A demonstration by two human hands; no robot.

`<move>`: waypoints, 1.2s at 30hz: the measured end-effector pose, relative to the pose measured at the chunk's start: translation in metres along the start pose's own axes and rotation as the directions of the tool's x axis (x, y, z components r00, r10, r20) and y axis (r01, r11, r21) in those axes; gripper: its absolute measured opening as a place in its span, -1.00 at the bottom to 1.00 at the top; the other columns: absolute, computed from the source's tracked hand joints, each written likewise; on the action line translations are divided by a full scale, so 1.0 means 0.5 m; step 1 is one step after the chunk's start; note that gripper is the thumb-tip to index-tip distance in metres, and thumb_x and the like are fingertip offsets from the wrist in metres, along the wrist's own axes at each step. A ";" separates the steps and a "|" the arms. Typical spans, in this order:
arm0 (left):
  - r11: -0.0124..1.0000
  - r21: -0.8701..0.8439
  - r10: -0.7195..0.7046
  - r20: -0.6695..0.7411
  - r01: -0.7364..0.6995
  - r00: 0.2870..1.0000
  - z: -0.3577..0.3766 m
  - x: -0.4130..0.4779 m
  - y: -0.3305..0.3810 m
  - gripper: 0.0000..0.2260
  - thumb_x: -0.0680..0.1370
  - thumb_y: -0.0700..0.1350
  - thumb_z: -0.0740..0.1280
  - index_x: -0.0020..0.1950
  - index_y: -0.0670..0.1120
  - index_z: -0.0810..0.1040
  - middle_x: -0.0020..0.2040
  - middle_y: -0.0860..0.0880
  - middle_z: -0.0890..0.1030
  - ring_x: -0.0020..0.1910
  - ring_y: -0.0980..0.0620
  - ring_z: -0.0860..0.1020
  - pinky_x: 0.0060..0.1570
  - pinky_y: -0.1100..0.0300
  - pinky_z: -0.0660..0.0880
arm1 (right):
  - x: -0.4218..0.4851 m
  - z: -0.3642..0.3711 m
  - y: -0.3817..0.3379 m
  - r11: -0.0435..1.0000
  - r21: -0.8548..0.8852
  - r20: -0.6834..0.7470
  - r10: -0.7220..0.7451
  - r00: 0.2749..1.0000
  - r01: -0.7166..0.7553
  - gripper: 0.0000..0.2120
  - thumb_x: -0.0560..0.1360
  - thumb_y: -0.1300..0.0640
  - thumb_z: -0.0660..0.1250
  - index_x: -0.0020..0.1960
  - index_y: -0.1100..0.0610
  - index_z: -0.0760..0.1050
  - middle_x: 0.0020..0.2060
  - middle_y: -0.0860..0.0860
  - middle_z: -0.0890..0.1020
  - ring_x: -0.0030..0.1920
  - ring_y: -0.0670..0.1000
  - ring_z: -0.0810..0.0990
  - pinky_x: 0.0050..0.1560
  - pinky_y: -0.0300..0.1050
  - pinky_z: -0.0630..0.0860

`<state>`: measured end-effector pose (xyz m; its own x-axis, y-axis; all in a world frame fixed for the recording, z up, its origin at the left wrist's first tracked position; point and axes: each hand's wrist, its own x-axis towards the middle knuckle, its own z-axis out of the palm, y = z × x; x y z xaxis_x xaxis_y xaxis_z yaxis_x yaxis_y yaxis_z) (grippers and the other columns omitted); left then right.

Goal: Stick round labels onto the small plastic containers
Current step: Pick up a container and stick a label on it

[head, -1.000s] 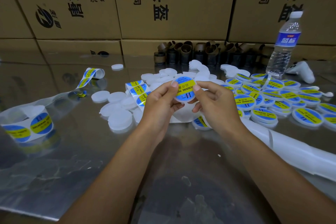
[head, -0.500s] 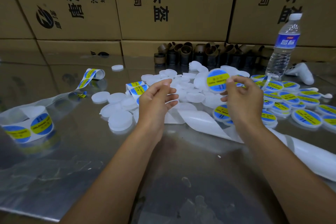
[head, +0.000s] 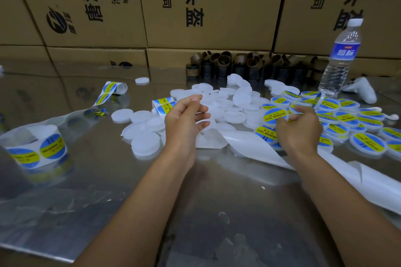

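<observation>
**Placing a finished container at the left edge of the labelled pile**

The right hand (head: 300, 131) pinches the labelled container (head: 275, 116) by its right edge, with the label face tilted toward the camera. It is at the left edge of the labelled pile (head: 351, 119), just above the pile's outermost pieces. The step in hand appears to be release onto the pile. Lower the container until it lies flat, label up, before opening the fingers, because a round part set down on edge is likely to roll. Keep it clear of the unlabelled containers (head: 234, 104), which lie just left of the pile, so the two stocks stay separate. The left hand (head: 184, 121), well left of the pile, hovers over the unlabelled containers with fingers loosely curled, holding nothing. The label strip (head: 163, 104) lies just beside it, on the side away from the pile.
</observation>
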<state>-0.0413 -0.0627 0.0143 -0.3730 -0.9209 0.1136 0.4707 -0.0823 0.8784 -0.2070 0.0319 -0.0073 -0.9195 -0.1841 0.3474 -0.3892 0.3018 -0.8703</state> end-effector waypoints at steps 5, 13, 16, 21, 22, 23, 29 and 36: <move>1.000 0.005 -0.004 -0.003 0.004 1.000 0.001 -0.001 0.000 -0.86 0.59 -0.20 0.26 -0.10 -0.05 0.58 -0.36 0.02 0.53 -0.42 0.14 0.53 -0.37 0.31 0.51 | -0.018 0.008 0.003 0.961 -0.122 -0.006 -0.251 0.968 0.248 -0.63 0.43 0.32 0.29 0.23 0.20 0.43 0.19 0.17 0.46 0.11 0.08 0.40 0.01 -0.15 0.22; 1.000 0.010 -0.002 0.006 0.002 1.000 0.000 -0.002 -0.001 -0.87 0.58 -0.20 0.27 -0.11 -0.05 0.58 -0.35 0.01 0.54 -0.43 0.14 0.53 -0.35 0.31 0.52 | -0.056 0.022 -0.022 0.602 -0.181 0.547 -0.596 0.588 0.778 -0.76 0.50 0.24 0.31 0.11 0.03 0.61 0.06 -0.05 0.63 0.19 0.05 0.38 0.16 -0.09 0.25; 1.000 0.013 0.003 0.008 -0.003 1.000 0.001 -0.002 -0.002 -0.86 0.58 -0.21 0.27 -0.12 -0.05 0.58 -0.34 0.01 0.54 -0.42 0.14 0.54 -0.35 0.30 0.52 | -0.059 0.020 -0.023 0.555 -0.214 0.664 -0.521 0.536 0.804 -0.60 0.52 0.29 0.17 0.21 -0.07 0.55 0.15 -0.06 0.56 0.24 -0.02 0.30 0.13 -0.19 0.10; 1.000 0.028 0.004 0.013 -0.005 1.000 0.001 -0.001 -0.003 -0.85 0.58 -0.21 0.27 -0.12 -0.04 0.58 -0.35 0.02 0.55 -0.41 0.14 0.54 -0.35 0.30 0.51 | -0.060 0.023 -0.029 0.545 -0.270 0.692 -0.464 0.553 0.794 -0.61 0.51 0.26 0.14 0.16 -0.10 0.55 0.09 -0.11 0.59 0.22 -0.01 0.35 0.20 -0.12 0.13; 1.000 0.031 0.004 0.012 -0.005 1.000 0.001 -0.001 -0.003 -0.85 0.58 -0.20 0.27 -0.12 -0.03 0.58 -0.36 0.03 0.55 -0.41 0.14 0.55 -0.35 0.30 0.52 | -0.060 0.024 -0.028 0.548 -0.282 0.686 -0.459 0.565 0.787 -0.62 0.51 0.27 0.14 0.14 -0.10 0.55 0.06 -0.11 0.58 0.20 -0.01 0.35 0.22 -0.10 0.13; 0.999 0.032 0.004 0.012 -0.004 1.000 0.001 -0.001 -0.003 -0.85 0.58 -0.20 0.27 -0.12 -0.03 0.58 -0.36 0.03 0.55 -0.42 0.15 0.55 -0.35 0.30 0.52 | -0.060 0.025 -0.027 0.549 -0.294 0.680 -0.456 0.575 0.783 -0.64 0.52 0.26 0.14 0.13 -0.10 0.55 0.04 -0.11 0.58 0.19 -0.01 0.36 0.24 -0.09 0.12; 1.000 0.031 0.005 0.019 -0.006 1.000 0.000 0.000 -0.004 -0.85 0.58 -0.20 0.27 -0.13 -0.03 0.59 -0.39 0.05 0.56 -0.42 0.16 0.55 -0.34 0.30 0.53 | -0.065 0.025 -0.032 0.628 -0.303 0.654 -0.410 0.636 0.717 -0.72 0.52 0.22 0.17 0.03 -0.08 0.57 -0.04 -0.11 0.61 0.14 0.00 0.40 0.28 -0.05 0.15; 1.000 0.028 0.002 0.020 -0.003 1.000 -0.001 0.003 -0.005 -0.84 0.59 -0.21 0.26 -0.13 -0.02 0.59 -0.41 0.07 0.56 -0.41 0.15 0.55 -0.34 0.30 0.53 | -0.070 0.027 -0.029 0.761 -0.127 0.511 -0.499 0.700 0.636 -0.90 0.51 0.13 0.30 -0.14 0.02 0.58 -0.27 -0.14 0.57 -0.07 0.04 0.51 0.10 -0.02 0.36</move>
<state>-0.0425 -0.0640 0.0118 -0.3881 -0.9131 0.1247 0.4487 -0.0691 0.8910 -0.1683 0.0214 -0.0117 -0.4206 -0.7574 0.4994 -0.8882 0.2315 -0.3969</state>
